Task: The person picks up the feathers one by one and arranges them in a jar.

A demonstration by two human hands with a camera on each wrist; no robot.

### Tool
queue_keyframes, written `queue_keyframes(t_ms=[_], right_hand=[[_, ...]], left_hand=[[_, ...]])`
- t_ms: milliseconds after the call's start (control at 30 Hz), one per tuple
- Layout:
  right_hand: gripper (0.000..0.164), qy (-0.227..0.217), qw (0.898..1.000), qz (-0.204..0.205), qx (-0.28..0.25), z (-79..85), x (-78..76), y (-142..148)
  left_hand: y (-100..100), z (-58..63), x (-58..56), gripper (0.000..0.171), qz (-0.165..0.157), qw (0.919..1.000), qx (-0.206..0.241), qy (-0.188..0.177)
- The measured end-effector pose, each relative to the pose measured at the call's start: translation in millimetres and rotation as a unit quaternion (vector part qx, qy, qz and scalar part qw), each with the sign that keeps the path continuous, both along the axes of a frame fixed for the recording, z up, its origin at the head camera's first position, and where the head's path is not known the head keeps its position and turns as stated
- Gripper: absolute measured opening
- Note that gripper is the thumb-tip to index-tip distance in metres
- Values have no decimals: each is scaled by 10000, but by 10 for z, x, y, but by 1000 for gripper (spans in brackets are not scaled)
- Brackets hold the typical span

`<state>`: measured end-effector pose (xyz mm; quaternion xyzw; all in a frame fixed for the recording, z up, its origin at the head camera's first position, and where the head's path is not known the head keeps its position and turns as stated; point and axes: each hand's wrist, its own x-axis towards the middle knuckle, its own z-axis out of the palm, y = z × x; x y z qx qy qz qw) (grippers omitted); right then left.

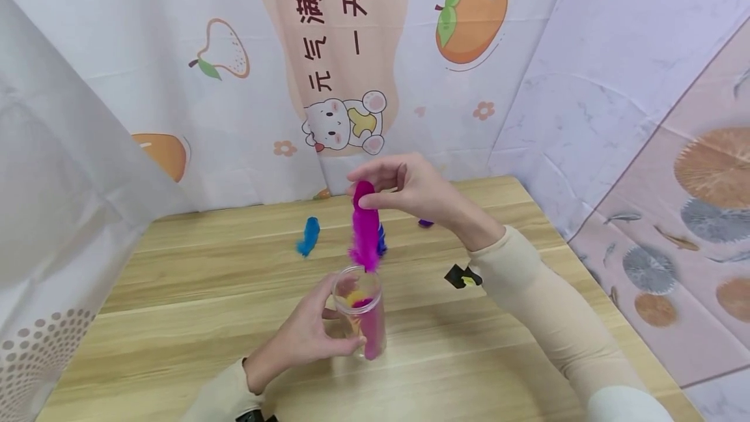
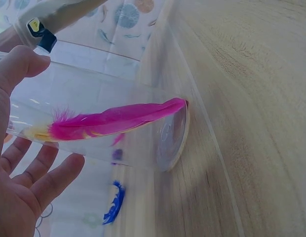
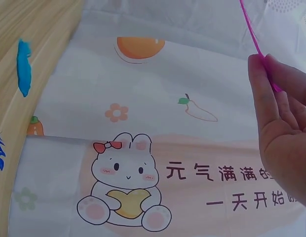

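Note:
My left hand (image 1: 310, 331) grips a clear plastic jar (image 1: 379, 327) that stands upright on the table, thumb on one side and fingers on the other. Inside the jar lean a magenta feather (image 2: 118, 118) and a yellow feather (image 2: 37, 132). Directly above the open mouth, my right hand (image 1: 413, 189) pinches another magenta feather (image 1: 366, 233) near its upper end between thumb and fingers. This feather hangs down, its lower end close to the rim. The right wrist view shows it edge-on as a thin magenta line (image 3: 250, 29).
A light blue feather (image 1: 308, 237) lies on the wooden table (image 1: 205, 279), left of and behind the jar. A dark blue feather (image 1: 382, 241) is partly hidden behind the held one. Near my right forearm lies a purple feather (image 1: 425, 223). A printed curtain (image 1: 234, 116) rises behind the table.

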<state>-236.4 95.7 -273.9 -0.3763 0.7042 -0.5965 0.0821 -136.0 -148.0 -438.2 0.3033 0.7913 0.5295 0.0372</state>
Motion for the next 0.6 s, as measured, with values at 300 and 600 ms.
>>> queue_keyframes(t_ms=[300,600], right_hand=[[29,189,9995,234,-47,-19,98,-1],[26,184,9989,420,-107,-19,154,-39]], left_hand=[[-8,0,4,85,-84,9999,48,32],[-10,8,12,82,-137,9998,88,-61]])
